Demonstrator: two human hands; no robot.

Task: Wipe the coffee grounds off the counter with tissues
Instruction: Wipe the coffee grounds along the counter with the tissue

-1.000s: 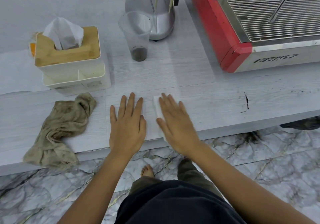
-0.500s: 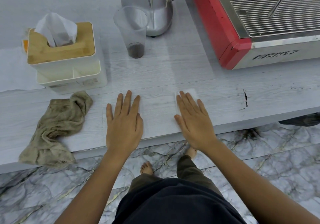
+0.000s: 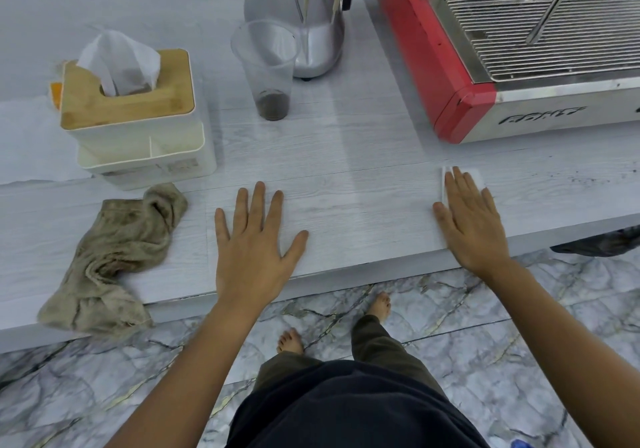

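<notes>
My right hand (image 3: pixel 469 224) lies flat, fingers straight, pressing a folded white tissue (image 3: pixel 476 174) onto the pale wood-grain counter (image 3: pixel 346 156) near its front edge. Only the tissue's far corners show past my fingertips. Dark coffee grounds (image 3: pixel 588 179) speckle the counter to the right of that hand. My left hand (image 3: pixel 252 243) rests flat and spread on the counter, holding nothing. A tissue box (image 3: pixel 135 115) with a bamboo lid and a tissue sticking up stands at the back left.
A clear plastic cup (image 3: pixel 268 70) with grounds in its bottom stands before a silver grinder (image 3: pixel 304 14). A red and steel espresso machine (image 3: pixel 485 66) fills the back right. A crumpled brown rag (image 3: pixel 114 257) lies left. Marble floor and my bare feet show below.
My right hand has slid the tissue along the counter to the right, away from my left hand. The left hand stays in place with its thumb spread wider.
</notes>
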